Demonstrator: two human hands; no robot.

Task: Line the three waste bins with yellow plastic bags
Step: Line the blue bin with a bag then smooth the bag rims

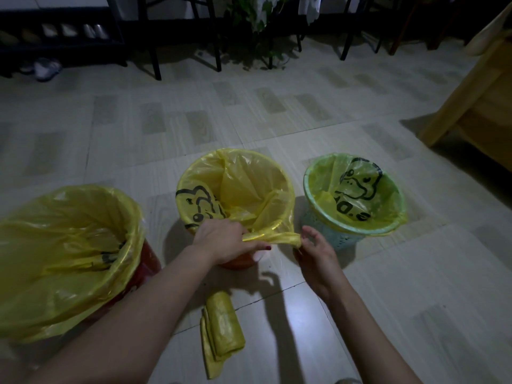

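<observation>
Three bins stand on the tiled floor, each with a yellow bag over its rim. The left red bin (144,268) carries a loose bag (66,245). The middle orange bin (238,261) holds a duck-printed bag (235,187). The right pale green bin (332,234) also has a printed bag (354,189). My left hand (221,239) grips the gathered slack of the middle bag at the bin's near rim. My right hand (315,253) pinches the twisted end of that slack, to the right of the rim.
A roll of yellow bags (221,328) lies on the floor just in front of the middle bin. A wooden cabinet (476,106) stands at the right. Dark chair and table legs, a plant (257,26) and a shoe rack (61,31) line the far side.
</observation>
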